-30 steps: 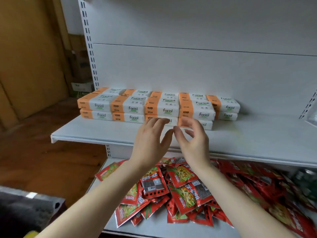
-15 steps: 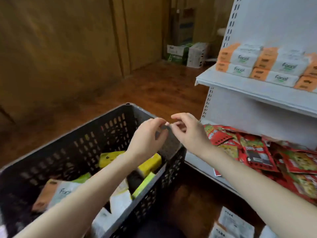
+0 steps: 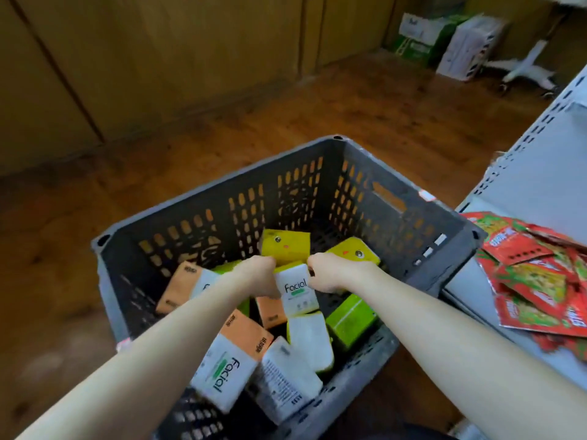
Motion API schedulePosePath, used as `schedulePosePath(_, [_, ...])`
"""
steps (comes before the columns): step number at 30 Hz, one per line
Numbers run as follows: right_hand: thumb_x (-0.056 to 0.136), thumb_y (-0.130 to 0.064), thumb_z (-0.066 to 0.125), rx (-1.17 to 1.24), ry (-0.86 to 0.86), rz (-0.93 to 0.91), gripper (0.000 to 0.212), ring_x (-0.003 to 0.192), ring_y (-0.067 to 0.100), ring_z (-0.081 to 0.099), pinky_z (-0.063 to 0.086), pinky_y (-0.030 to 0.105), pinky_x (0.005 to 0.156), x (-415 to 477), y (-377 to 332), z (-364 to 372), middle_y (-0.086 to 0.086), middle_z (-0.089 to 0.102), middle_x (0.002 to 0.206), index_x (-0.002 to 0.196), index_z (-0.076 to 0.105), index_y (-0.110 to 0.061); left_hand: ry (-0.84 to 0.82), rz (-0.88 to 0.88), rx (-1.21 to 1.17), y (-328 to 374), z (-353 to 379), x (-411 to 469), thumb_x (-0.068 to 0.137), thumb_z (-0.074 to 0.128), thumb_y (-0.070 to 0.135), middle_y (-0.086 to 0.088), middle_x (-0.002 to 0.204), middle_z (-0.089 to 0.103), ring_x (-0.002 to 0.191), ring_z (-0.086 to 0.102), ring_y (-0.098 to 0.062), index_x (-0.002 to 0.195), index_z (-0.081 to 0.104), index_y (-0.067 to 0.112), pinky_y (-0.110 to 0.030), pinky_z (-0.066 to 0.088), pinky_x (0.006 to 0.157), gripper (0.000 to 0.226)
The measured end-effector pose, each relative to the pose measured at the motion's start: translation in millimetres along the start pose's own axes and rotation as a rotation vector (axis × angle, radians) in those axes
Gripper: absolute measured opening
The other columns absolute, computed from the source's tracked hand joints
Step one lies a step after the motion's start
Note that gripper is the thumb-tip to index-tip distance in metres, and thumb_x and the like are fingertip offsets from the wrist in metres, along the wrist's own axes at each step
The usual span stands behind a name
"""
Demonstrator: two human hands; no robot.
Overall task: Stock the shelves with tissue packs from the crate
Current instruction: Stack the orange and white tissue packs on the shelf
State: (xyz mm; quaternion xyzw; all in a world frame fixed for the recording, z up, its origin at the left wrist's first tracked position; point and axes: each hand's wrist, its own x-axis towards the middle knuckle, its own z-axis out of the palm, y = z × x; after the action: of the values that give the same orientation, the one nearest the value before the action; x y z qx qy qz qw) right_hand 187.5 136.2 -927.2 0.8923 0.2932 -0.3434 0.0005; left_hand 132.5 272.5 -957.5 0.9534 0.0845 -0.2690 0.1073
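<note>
Though empty above the crate (image 3: pixel 409 192) a moment ago, now reach inside and grasp one Facial tissue pack (image 3: pixel 297 293) between left hand (image 3: pixel 259 276) and right hand (image 3: pixel 332 273).

A heap of red snack packets (image 3: pixel 536 281) is lying at 3 o'clock, the packets overlapping one another and showing green and yellow printed pictures. A brown wooden floor (image 3: pixel 158 173) is spreading across the upper half of the view, from 9 o'clock round to 2 o'clock. A wood-panelled wall (image 3: pixel 158 58) is standing along its far edge at 11 o'clock. At 1 o'clock a green-and-white carton (image 3: pixel 419 36) is sitting on the floor against the wall, with a white carton (image 3: pixel 467 49) just beside it on the right. Near them, at 2 o'clock, the white wheeled foot of a stand (image 3: pixel 524 71) is resting on the floor, blurred.
</note>
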Motion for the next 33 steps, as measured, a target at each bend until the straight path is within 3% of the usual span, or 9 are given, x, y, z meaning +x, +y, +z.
schedulePosePath(5, [0.094, -0.027, 0.051, -0.033, -0.037, -0.003, 0.04, 0.108, 0.031, 0.056, 0.048, 0.037, 0.087, -0.7, 9.4, 1.7, 0.016, 0.055, 0.123, 0.123, 0.048, 0.0, -0.092, -0.014, 0.01, -4.1, 6.1, 12.6, 0.073, 0.074, 0.04, -0.002, 0.092, 0.054, 0.091, 0.056, -0.022, 0.099, 0.052, 0.013, -0.029, 0.046, 0.072, 0.043])
schedulePosePath(7, [0.091, -0.028, 0.055, 0.039, -0.011, 0.013, 0.042, 0.107, 0.031, 0.057, 0.048, 0.037, 0.084, -2.7, 17.2, -2.1, 0.016, 0.054, 0.124, 0.123, 0.045, -0.003, -0.099, 0.001, -0.008, -3.7, 1.6, 12.7, 0.072, 0.076, 0.041, 0.002, 0.079, 0.05, 0.08, 0.051, -0.018, 0.09, 0.053, 0.014, -0.026, 0.042, 0.063, 0.04])
schedulePosePath(11, [0.081, -0.028, 0.069, 0.207, 0.067, -0.02, 0.069, 0.12, 0.026, 0.05, 0.047, 0.036, 0.094, -13.4, 32.0, -15.3, 0.009, 0.044, 0.139, 0.137, 0.033, -0.01, -0.073, 0.077, -0.179, -1.1, -23.5, 5.7, 0.077, 0.072, 0.033, -0.002, 0.096, 0.056, 0.088, 0.052, -0.019, 0.107, 0.06, 0.009, -0.029, 0.044, 0.074, 0.04])
schedulePosePath(14, [0.075, -0.021, 0.075, 0.411, 0.151, -0.086, 0.053, 0.105, 0.017, 0.055, 0.049, 0.025, 0.077, -28.2, 41.1, -28.4, 0.001, 0.056, 0.118, 0.117, 0.045, -0.013, -0.074, 0.111, -0.547, 4.3, -46.7, -4.0, 0.078, 0.073, 0.028, -0.006, 0.11, 0.061, 0.102, 0.058, -0.022, 0.11, 0.059, 0.013, -0.037, 0.051, 0.091, 0.038])
schedulePosePath(16, [0.075, -0.021, 0.075, 0.516, 0.259, -0.092, 0.043, 0.094, 0.013, 0.056, 0.048, 0.021, 0.068, -45.4, 48.2, -39.7, -0.004, 0.056, 0.102, 0.106, 0.047, -0.015, -0.065, 0.118, -0.813, 16.3, -61.1, -13.1, 0.078, 0.074, 0.024, -0.006, 0.108, 0.061, 0.102, 0.059, -0.021, 0.109, 0.057, 0.019, -0.04, 0.052, 0.092, 0.036])
schedulePosePath(21, [0.074, -0.022, 0.077, 0.752, 0.623, -0.045, 0.046, 0.091, 0.012, 0.057, 0.049, 0.024, 0.071, -103.2, 88.3, -66.5, -0.001, 0.059, 0.104, 0.11, 0.05, -0.01, 0.124, 0.233, -1.194, 79.7, -90.6, -28.0, 0.08, 0.071, 0.019, -0.007, 0.096, 0.065, 0.093, 0.064, -0.019, 0.092, 0.057, 0.017, -0.032, 0.053, 0.082, 0.018])
schedulePosePath(26, [0.074, -0.015, 0.076, 1.03, 0.874, -0.007, 0.045, 0.1, 0.018, 0.06, 0.052, 0.035, 0.088, -173.1, 140.7, -79.1, 0.006, 0.062, 0.113, 0.111, 0.05, -0.013, 0.233, 0.405, -1.25, 164.2, -110.3, -47.4, 0.085, 0.066, 0.022, -0.005, 0.101, 0.067, 0.088, 0.064, -0.018, 0.108, 0.057, 0.013, -0.036, 0.049, 0.079, 0.026])
schedulePosePath(30, [0.077, -0.014, 0.073, 1.1, 1.073, 0.001, 0.039, 0.089, 0.016, 0.064, 0.055, 0.025, 0.076, -234.3, 182.0, -82.2, 0.008, 0.066, 0.108, 0.111, 0.053, -0.013, 0.207, 0.586, -1.31, 238.3, -117.6, -68.2, 0.088, 0.061, 0.017, -0.002, 0.083, 0.07, 0.069, 0.069, -0.012, 0.098, 0.056, 0.013, -0.025, 0.056, 0.064, 0.012])
schedulePosePath(33, [0.079, -0.017, 0.071, 1.123, 1.288, 0.042, 0.045, 0.086, 0.011, 0.064, 0.054, 0.019, 0.07, -280.1, 218.2, -79.1, 0.001, 0.065, 0.102, 0.118, 0.05, -0.012, 0.274, 0.636, -1.302, 299.3, -122.3, -82.2, 0.087, 0.063, 0.022, -0.006, 0.088, 0.069, 0.072, 0.07, -0.014, 0.094, 0.053, 0.015, -0.032, 0.059, 0.07, 0.014])
